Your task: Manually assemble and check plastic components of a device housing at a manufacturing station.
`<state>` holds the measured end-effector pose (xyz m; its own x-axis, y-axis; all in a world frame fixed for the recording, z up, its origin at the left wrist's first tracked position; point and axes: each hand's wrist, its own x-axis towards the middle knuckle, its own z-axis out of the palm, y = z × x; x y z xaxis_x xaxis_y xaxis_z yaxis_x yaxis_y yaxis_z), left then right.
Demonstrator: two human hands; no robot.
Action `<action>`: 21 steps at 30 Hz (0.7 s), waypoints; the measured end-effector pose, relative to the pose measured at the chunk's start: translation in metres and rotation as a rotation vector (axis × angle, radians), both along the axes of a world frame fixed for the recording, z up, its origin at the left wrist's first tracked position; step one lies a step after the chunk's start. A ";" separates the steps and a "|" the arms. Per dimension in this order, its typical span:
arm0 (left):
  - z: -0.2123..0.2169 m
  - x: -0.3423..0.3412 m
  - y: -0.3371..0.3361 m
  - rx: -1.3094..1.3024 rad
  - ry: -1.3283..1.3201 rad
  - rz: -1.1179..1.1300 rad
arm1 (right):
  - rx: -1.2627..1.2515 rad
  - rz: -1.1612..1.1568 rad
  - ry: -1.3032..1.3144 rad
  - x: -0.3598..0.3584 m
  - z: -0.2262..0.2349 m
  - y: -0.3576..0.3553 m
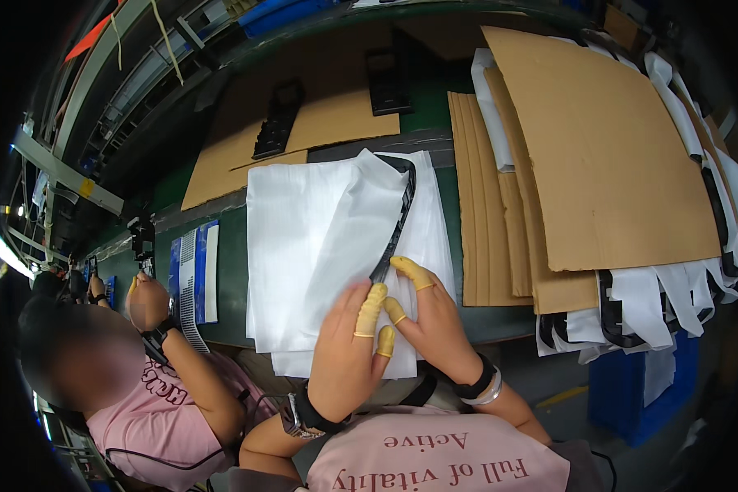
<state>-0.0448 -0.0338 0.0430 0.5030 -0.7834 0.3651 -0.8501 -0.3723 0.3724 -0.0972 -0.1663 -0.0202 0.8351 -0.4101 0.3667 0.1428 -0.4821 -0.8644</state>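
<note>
White foam wrapping sheets (303, 246), a stack lying on the green belt table (230, 287), with the top sheet folded over a long curved black plastic trim piece (398, 225); most of the piece is covered, its right edge and upper corner showing bare, so the wrapping reads as partly done, with that edge left to close. Left hand (344, 353), yellow finger cots on, lies flat and spread on the fold, gripping nothing. Right hand (430, 316), also cotted, pinches the sheet edge against the lower end of the trim piece. Right of the stack: upright brown cardboard sheets (500, 205), close beside it, and further wrapped black pieces (631, 316) under a large cardboard board (615, 148). Left: a seated co-worker in a pink shirt (164, 410), near. Open room lies mostly on the belt beyond the stack, toward flat cardboard (336, 123).
</note>
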 end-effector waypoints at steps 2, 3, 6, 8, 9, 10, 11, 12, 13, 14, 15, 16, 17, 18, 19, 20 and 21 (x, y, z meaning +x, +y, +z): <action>0.004 0.006 0.001 0.091 -0.111 0.059 | -0.016 -0.017 0.029 0.002 0.000 0.000; 0.007 0.009 0.002 0.188 -0.228 0.122 | -0.067 -0.025 0.036 0.003 -0.001 -0.001; 0.003 0.026 0.007 0.112 -0.175 0.174 | -0.139 -0.035 0.044 0.005 0.000 0.001; -0.004 0.039 0.014 0.003 0.008 0.159 | -0.160 -0.040 0.044 0.005 0.001 0.003; 0.002 0.038 0.012 -0.119 0.050 0.245 | -0.171 -0.048 0.038 0.006 0.001 0.003; 0.003 0.041 0.016 -0.162 0.127 0.373 | -0.181 -0.054 0.032 0.006 0.001 0.004; 0.002 0.048 0.022 -0.204 0.209 0.494 | -0.181 -0.059 0.038 0.007 -0.001 0.003; -0.001 0.058 0.028 -0.325 0.170 0.502 | -0.194 -0.059 0.036 0.007 -0.001 0.004; -0.005 0.068 0.033 -0.446 0.131 0.510 | -0.206 -0.059 0.034 0.007 -0.002 0.004; 0.001 0.069 0.036 -0.467 0.146 0.548 | -0.205 -0.064 0.039 0.007 -0.002 0.003; 0.005 0.067 0.034 -0.464 0.151 0.543 | -0.217 -0.068 0.052 0.007 -0.002 0.002; 0.007 0.064 0.032 -0.317 -0.204 0.603 | -0.229 -0.074 0.067 0.006 -0.002 0.001; 0.014 0.058 0.034 -0.157 -0.570 0.656 | -0.222 -0.068 0.062 0.006 0.001 0.002; 0.014 0.048 0.040 -0.026 -0.637 0.523 | -0.219 -0.062 0.053 0.006 0.000 0.002; 0.015 0.038 0.045 0.176 -0.650 0.310 | -0.216 -0.056 0.044 0.007 -0.001 0.002; 0.019 0.030 0.039 0.168 -0.437 0.169 | -0.213 -0.044 0.042 0.006 0.001 0.004; 0.019 0.026 0.028 0.155 -0.222 0.024 | -0.217 -0.052 0.045 0.006 0.001 0.004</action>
<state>-0.0185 -0.0054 0.0616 0.4428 -0.8275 0.3453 -0.8950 -0.4311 0.1146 -0.0907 -0.1626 -0.0197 0.8323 -0.3683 0.4142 0.0770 -0.6631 -0.7446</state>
